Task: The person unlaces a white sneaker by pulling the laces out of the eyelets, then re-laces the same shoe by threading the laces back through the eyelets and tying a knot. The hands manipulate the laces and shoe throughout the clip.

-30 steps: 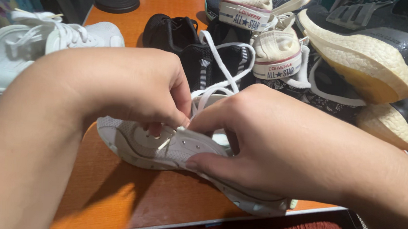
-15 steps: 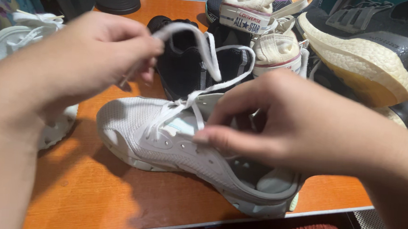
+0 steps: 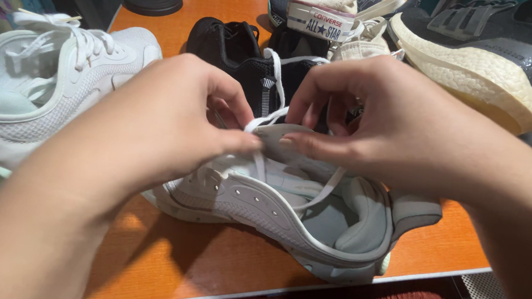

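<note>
— White lace (image 3: 266, 122) pinched by both hands over the grey shoe (image 3: 287, 212) on the orange table (image 3: 209, 269)?
— Yes: left hand (image 3: 156, 130) and right hand (image 3: 396, 133) closed on it. Lower eyelets look threaded; the top seems loose, untied.

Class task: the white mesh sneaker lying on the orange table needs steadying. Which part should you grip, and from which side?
Probably the padded heel collar of the white mesh sneaker, from the near table edge. The shoe is tipped with its opening towards the camera, leaving that rim exposed, while both hands, left and right, crowd the white lace at the tongue.
</note>
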